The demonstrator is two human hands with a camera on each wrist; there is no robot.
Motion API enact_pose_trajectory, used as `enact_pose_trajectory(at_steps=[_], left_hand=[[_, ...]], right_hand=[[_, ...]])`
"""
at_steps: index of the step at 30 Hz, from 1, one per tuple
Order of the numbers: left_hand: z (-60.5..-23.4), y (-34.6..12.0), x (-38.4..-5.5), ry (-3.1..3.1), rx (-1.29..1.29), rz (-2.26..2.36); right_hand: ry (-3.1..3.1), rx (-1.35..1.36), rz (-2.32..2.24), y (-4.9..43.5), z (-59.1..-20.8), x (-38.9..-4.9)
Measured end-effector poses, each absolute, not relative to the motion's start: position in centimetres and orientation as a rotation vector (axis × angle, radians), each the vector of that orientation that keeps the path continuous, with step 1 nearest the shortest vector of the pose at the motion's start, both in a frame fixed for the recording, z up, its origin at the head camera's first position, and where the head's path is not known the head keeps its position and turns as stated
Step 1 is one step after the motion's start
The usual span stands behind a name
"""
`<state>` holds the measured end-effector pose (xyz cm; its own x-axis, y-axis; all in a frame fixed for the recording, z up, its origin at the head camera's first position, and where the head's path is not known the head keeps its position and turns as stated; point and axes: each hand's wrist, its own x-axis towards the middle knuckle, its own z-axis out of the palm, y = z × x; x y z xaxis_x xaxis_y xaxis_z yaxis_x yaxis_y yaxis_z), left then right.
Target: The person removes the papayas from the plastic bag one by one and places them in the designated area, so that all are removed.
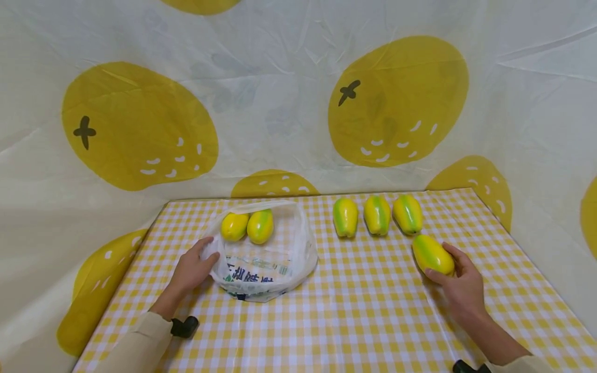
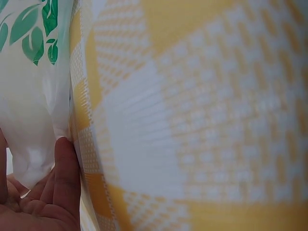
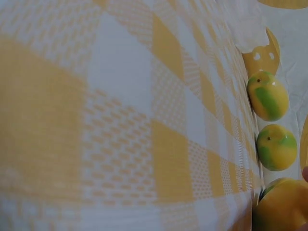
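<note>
Near the desk's far edge, right of centre, three yellow-green fruits sit in a row; two more fruits lie inside one plastic bag nearer the left edge — six in all with the held fruit, gripped by the right hand toward the right edge. The left hand pinches the bag's side. Its near rim hides part of the blue lettering. Behind hangs a fruit-patterned cloth.

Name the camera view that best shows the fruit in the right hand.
The head view: it shows the fruit nearly whole, with the right hand gripping it. The right wrist view catches only part, cut off at the lower right corner; the left wrist view shows none of it.
</note>
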<state>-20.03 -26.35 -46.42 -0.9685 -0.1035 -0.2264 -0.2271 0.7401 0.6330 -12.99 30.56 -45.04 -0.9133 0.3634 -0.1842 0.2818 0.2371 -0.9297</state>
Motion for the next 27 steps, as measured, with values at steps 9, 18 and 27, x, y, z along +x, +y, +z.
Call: enact_pose_trajectory(at_steps=[9, 18, 27], left_hand=[[-46.2, -26.4, -20.0, 2.766, -0.239, 1.023], [-46.2, -26.5, -20.0, 2.761, -0.234, 1.019], [-46.3, -26.6, -20.1, 2.774, -0.220, 1.028]], right_hand=[[-2.529, -0.550, 1.563, 30.5, -44.9, -12.7], [-2.552, -0.490, 1.372, 30.8, -44.5, -12.8], [-2.626, -0.467, 1.279, 31.2, -43.9, -13.3]])
